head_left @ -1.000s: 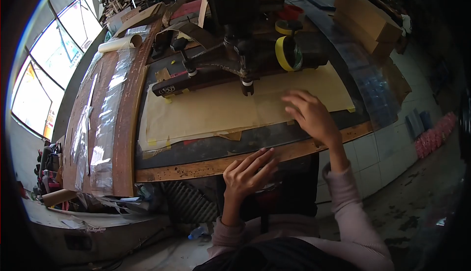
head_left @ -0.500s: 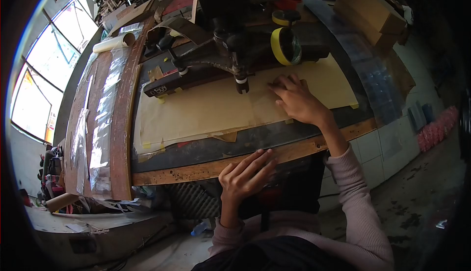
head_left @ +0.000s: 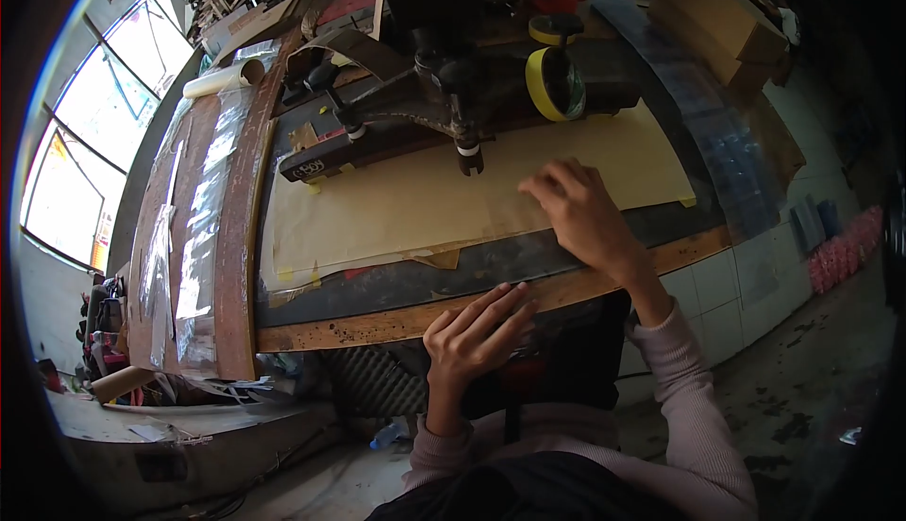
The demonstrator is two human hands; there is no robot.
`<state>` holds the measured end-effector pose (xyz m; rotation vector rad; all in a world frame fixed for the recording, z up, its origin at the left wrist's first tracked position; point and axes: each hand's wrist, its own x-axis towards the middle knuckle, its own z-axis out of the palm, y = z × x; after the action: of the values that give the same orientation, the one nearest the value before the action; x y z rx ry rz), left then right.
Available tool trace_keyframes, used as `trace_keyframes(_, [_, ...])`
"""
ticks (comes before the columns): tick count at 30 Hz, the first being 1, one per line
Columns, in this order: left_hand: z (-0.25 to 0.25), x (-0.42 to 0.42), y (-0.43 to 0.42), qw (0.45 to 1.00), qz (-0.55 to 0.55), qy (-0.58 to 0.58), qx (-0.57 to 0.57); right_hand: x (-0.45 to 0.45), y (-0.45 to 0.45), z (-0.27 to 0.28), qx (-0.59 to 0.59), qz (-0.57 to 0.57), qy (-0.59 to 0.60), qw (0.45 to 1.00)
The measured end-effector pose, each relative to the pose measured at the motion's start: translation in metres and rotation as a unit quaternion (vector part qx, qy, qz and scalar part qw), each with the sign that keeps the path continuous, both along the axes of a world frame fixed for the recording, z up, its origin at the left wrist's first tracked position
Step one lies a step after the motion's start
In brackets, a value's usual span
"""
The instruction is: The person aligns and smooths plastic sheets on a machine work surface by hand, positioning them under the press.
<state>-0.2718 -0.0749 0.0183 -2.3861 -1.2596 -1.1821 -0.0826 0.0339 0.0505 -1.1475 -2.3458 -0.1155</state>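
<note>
My left hand (head_left: pixel 474 334) rests on the wooden front edge (head_left: pixel 377 332) of the dark table, its fingers slightly apart and nothing in it. Over the right half of a long cream paper sheet (head_left: pixel 396 205) is my right hand (head_left: pixel 578 214), its fingers bent and drawn together; whether they hold anything is hidden. The sheet lies flat, with bits of yellow tape at its corners. A dark bar (head_left: pixel 326 156) lies along its back edge, under a black machine with a forked metal tip (head_left: pixel 470 162) above the sheet.
A yellow tape roll (head_left: pixel 555 84) hangs on the machine's right side. Farther right are plastic sheeting (head_left: pixel 703 129) and a cardboard box (head_left: pixel 713 25). A brown board (head_left: pixel 226 285) with clear film and a paper roll (head_left: pixel 225 79) stands left. Pink bundles (head_left: pixel 843 252) are on the floor.
My right hand moved forward over the sheet, then came back a little towards the front edge. My left hand stays on the wooden edge. The whole view has shifted slightly.
</note>
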Motion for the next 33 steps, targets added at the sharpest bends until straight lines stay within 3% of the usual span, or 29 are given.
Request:
trace_keyframes(8, [0.029,-0.007,0.001,0.986,-0.047,-0.019,-0.156,-0.005,-0.043,-0.017,0.005,-0.056,0.032,0.998])
trace_keyframes(13, [0.037,0.016,0.034,0.971,-0.003,0.065,-0.231,-0.003,-0.045,-0.019,-0.003,-0.057,0.073,0.996])
trace_keyframes(17, [0.025,0.022,0.054,0.961,0.052,0.125,-0.24,0.0,-0.046,-0.025,-0.006,-0.053,0.131,0.99])
trace_keyframes(23, [0.029,0.024,0.055,0.956,0.064,0.119,-0.261,-0.005,-0.047,-0.016,-0.041,-0.162,0.222,0.961])
trace_keyframes(33, [0.034,0.019,0.058,0.953,0.042,0.102,-0.283,0.0,-0.046,-0.021,-0.054,-0.154,0.217,0.962])
